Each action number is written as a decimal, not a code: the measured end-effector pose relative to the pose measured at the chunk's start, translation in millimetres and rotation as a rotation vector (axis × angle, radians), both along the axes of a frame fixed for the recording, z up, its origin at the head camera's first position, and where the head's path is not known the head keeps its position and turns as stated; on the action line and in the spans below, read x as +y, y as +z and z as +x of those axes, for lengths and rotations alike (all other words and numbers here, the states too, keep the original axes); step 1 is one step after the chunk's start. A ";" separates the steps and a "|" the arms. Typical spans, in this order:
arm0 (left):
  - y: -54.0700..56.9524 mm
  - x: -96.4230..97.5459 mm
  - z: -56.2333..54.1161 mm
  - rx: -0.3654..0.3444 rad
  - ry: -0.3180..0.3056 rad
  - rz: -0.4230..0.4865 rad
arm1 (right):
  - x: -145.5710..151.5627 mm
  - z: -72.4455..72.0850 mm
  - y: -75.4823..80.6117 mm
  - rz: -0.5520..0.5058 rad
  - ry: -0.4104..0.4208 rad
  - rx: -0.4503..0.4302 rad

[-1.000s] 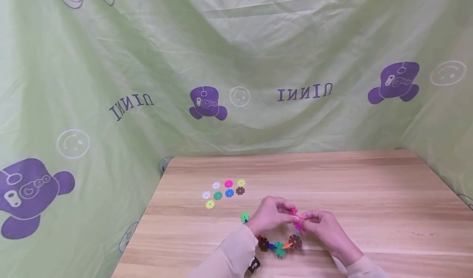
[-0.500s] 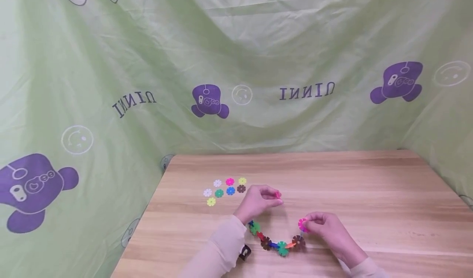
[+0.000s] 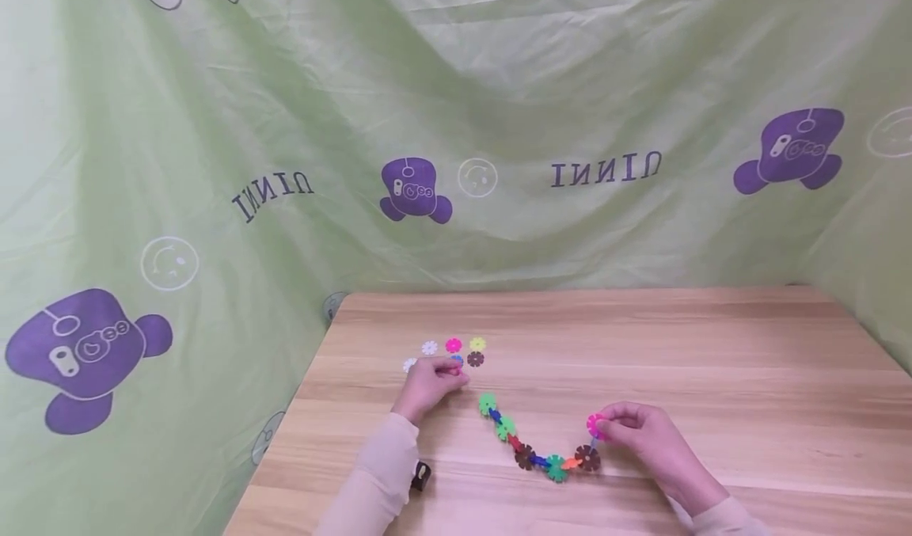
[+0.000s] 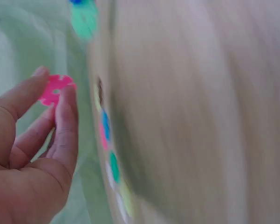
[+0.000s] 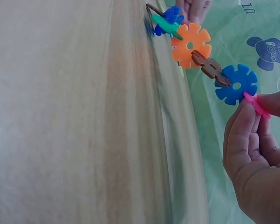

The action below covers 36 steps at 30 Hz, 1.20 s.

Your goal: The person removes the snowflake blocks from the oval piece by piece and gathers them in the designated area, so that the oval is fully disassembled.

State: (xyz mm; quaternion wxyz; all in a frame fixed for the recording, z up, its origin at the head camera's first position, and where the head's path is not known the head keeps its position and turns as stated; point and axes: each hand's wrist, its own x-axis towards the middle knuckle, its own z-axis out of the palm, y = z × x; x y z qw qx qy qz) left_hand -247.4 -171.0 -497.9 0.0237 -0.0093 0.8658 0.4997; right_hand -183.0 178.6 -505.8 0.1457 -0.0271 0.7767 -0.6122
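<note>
My left hand [image 3: 425, 385] pinches a loose pink notched snowflake disc [image 4: 50, 88] between thumb and fingers, held over the group of loose discs at the left. With the thumb and fingers of my right hand [image 3: 655, 445] I grip the pink end disc [image 3: 594, 425] of a chain of interlocked snowflake discs [image 3: 556, 468]. Beside that pink disc in the right wrist view come a blue disc [image 5: 244, 77], a brown disc [image 5: 211, 67] and an orange disc [image 5: 198, 38]. The chain curves leftward to a light green disc [image 3: 488, 404] at its far end.
Loose discs lie at the table's left: a white disc [image 3: 429, 347], a pink disc [image 3: 454, 345], a yellow disc [image 3: 478, 344] and a brown disc [image 3: 476, 359]. My left hand covers part of this group. Green cloth [image 3: 513, 235] hangs around the wooden table [image 3: 677, 346].
My hands were together at the chain's pink end. The left has since moved away leftward with a pink disc, over the loose discs. The right keeps its grip on the chain.
</note>
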 end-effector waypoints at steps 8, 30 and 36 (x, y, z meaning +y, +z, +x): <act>-8.1 -22.8 -0.8 0.011 0.077 -0.133 | 5.8 -0.1 1.7 -0.019 0.007 0.005; 0.7 -29.9 8.9 -0.005 0.110 -0.159 | 4.1 1.7 6.2 -0.048 0.032 0.013; 6.3 -13.9 12.1 -0.027 -0.011 -0.048 | 1.4 1.8 5.6 -0.048 0.025 -0.005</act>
